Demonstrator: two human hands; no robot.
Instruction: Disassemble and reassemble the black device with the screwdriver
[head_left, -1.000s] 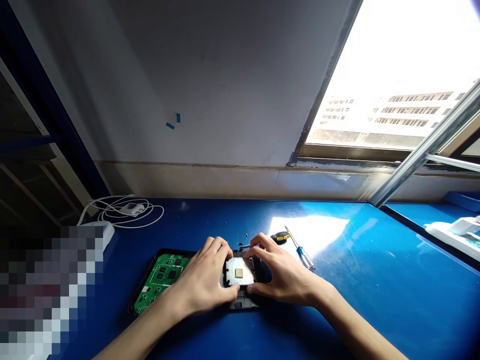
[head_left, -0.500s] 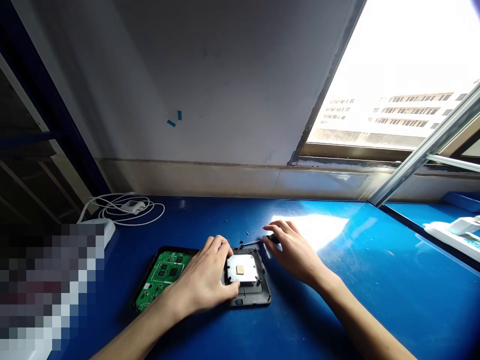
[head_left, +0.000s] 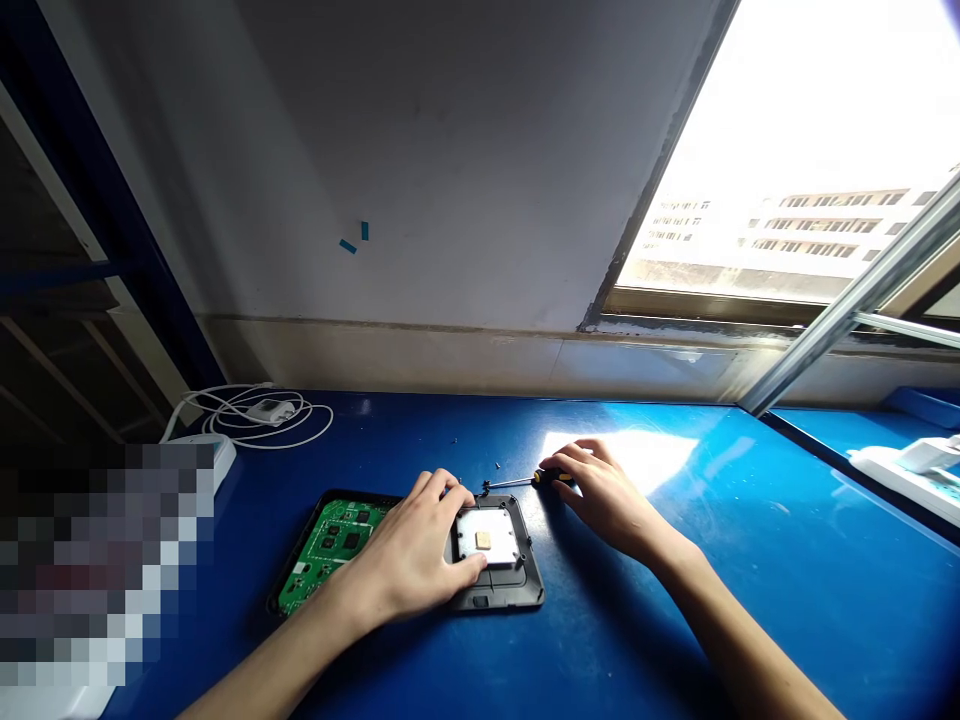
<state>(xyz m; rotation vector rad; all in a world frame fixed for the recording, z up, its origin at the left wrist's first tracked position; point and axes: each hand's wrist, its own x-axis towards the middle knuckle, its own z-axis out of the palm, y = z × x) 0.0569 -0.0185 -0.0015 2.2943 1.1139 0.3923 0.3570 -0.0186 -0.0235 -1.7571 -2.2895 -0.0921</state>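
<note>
Resting flat on the open black device case (head_left: pixel 501 592), the left hand (head_left: pixel 409 560) has its fingers spread beside the silver plate (head_left: pixel 487 533) and over the green circuit board (head_left: pixel 330 545). Just beyond, the right hand (head_left: pixel 604 492) pinches the screwdriver (head_left: pixel 525 481) handle on the blue table (head_left: pixel 750 560). Farther back lies a white cable (head_left: pixel 259 412).

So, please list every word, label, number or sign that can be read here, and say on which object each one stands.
None can be read.
Green circuit board: its white markings are too small and blurred.
Silver plate with the tan square: no print shows.
Screwdriver under the right hand: no brand legible.
White charger: nothing legible.
Blue tape pieces on the wall: blank.
Left hand covers part of the board.
</note>
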